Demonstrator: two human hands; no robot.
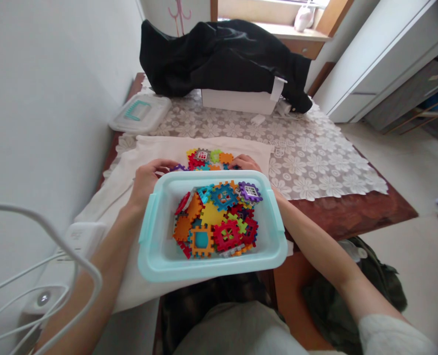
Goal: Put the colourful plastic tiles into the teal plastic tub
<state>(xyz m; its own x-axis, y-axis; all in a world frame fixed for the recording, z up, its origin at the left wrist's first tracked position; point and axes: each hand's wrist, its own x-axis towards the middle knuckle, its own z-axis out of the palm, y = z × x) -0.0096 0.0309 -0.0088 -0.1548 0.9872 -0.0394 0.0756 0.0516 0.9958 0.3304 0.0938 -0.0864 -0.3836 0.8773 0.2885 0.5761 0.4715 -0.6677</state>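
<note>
A pale turquoise plastic bin [155, 256] fills the middle foreground, holding a heap of colourful notched building blocks [213, 214]. Behind it, more notched blocks [203, 156] lie bunched on a white cloth, partly hidden by the rim. My left hand [150, 176] is left of this bunch, thumb and fingertips closed at the edge of a purple notched block [179, 168]. On the bunch's right side, my right hand [245, 162] has its fingers curled against the blocks, beside an orange one [226, 158]. The bin hides its lower part, and the piece at its fingertips is unclear.
A lidded clear box with a turquoise handle [139, 111] sits at the back left. Black fabric [226, 61] drapes over a white box [237, 101] at the back. White cables [82, 266] loop at the lower left near a power strip [82, 236].
</note>
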